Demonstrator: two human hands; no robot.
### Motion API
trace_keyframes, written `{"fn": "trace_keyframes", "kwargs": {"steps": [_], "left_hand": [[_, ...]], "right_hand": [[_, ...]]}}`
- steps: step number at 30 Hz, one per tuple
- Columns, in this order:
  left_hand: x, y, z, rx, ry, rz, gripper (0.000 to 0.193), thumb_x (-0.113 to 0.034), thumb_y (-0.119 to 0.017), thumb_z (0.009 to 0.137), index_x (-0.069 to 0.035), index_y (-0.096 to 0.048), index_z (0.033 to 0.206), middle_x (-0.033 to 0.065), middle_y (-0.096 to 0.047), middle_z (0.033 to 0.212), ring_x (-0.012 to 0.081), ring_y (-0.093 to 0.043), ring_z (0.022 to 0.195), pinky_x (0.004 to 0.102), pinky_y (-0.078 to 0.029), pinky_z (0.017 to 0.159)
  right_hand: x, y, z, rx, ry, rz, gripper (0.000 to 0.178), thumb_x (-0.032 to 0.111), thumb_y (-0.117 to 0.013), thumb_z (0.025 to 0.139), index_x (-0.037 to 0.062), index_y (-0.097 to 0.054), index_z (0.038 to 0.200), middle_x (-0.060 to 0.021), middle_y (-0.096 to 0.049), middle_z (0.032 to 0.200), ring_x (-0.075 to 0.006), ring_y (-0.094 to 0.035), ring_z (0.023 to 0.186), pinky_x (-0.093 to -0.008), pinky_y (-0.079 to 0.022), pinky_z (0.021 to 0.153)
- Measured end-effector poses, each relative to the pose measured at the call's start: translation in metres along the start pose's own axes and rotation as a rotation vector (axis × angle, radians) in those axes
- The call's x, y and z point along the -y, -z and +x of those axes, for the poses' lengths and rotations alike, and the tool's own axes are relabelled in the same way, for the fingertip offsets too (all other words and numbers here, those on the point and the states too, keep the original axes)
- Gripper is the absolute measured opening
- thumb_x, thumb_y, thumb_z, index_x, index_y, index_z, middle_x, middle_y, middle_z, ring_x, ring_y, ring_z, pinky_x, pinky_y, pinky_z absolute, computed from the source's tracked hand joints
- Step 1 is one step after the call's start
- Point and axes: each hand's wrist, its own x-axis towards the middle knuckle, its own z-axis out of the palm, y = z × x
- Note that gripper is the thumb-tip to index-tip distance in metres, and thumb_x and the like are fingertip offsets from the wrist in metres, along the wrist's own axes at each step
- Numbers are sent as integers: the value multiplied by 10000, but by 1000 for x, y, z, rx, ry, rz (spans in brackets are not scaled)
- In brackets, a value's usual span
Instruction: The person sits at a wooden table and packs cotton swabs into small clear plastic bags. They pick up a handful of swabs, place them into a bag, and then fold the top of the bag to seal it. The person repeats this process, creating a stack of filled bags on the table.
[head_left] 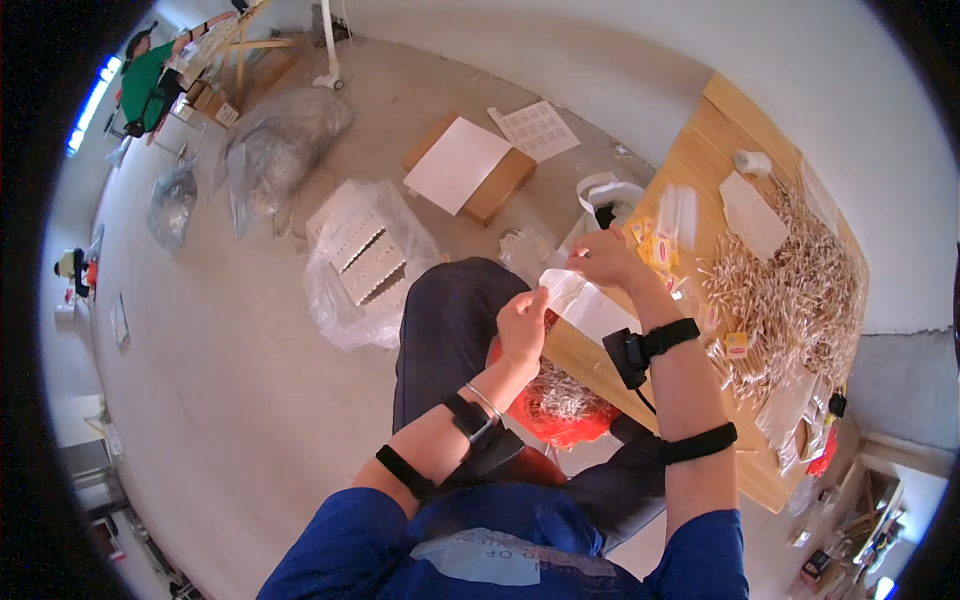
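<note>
A thin whitish translucent bag [598,308] is stretched between my two hands at the near-left edge of the wooden table [700,215]. My left hand [522,328] pinches its left edge between thumb and fingers. Over its far edge, my right hand [607,258] has curled fingers closed on the bag's upper corner. Whether anything is inside the bag, I cannot tell. Small yellow-and-white packets [655,248] lie just right of my right hand. Farther right spreads a large loose pile of thin sticks [790,290], which look like cotton swabs.
Below the table edge, a red bag [565,425] holds more sticks by my legs. A clear bag with white slotted pieces [370,265] stands on the floor, near a cardboard box [500,190] topped with white sheet. Grey plastic bags [270,165] lie farther off. A person in green [148,85] works far left.
</note>
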Motion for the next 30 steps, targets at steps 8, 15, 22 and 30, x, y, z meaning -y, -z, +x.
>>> {"fn": "trace_keyframes", "kwargs": {"steps": [8, 15, 22, 30], "left_hand": [[2, -1, -12, 1, -42, 246, 256, -218, -626, 945, 22, -643, 1033, 45, -654, 924, 92, -572, 812, 251, -454, 751], [0, -6, -7, -83, -97, 181, 281, -236, -649, 923, 25, -651, 1026, 37, -649, 942, 91, -555, 857, 253, -435, 780], [3, -10, -14, -98, -74, 157, 262, -202, -652, 914, 45, -655, 999, 37, -653, 911, 95, -549, 808, 246, -431, 738], [4, -14, -17, -137, -150, 133, 274, -240, -680, 900, 29, -649, 940, 3, -601, 818, 82, -504, 738, 249, -408, 672]], "right_hand": [[-6, 0, -6, -25, 93, 98, 259, 360, -595, 838, 165, -717, 957, -92, -675, 1052, -259, -545, 1152, -479, -145, 1140], [-9, -7, -8, -90, 88, 114, 180, 283, -621, 822, 136, -719, 859, -68, -679, 930, -234, -556, 1098, -490, -111, 1152], [-5, -18, -4, -109, 35, 31, 180, 279, -606, 838, 138, -711, 879, -48, -663, 929, -251, -539, 1098, -475, -90, 1164], [-8, -8, -20, -107, 129, 168, 169, 269, -582, 853, 149, -695, 892, -27, -649, 984, -242, -504, 1168, -464, -91, 1173]]}}
